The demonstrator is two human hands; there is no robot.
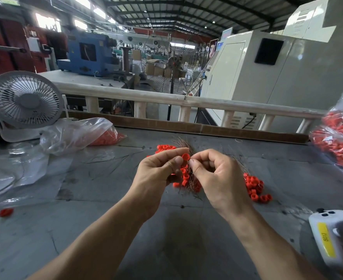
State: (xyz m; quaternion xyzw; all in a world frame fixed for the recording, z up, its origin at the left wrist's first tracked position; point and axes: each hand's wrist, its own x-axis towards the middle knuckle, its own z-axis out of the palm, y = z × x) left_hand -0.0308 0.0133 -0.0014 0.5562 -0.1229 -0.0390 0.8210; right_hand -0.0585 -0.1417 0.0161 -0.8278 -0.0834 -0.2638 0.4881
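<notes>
Two hands meet. Our left hand (158,172) pinches a red cap (185,157); our right hand (219,174) pinches copper wire (191,178) beside it.

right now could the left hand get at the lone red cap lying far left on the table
Probably yes: only open grey table lies between the left hand and the lone red cap, though that hand already pinches a second red cap.

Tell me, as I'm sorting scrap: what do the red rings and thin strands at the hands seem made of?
Red rings: probably moulded plastic, matte, uniformly bright. Strands: likely bare copper wire, judging by the reddish metallic glint; fine detail is blurred.
</notes>
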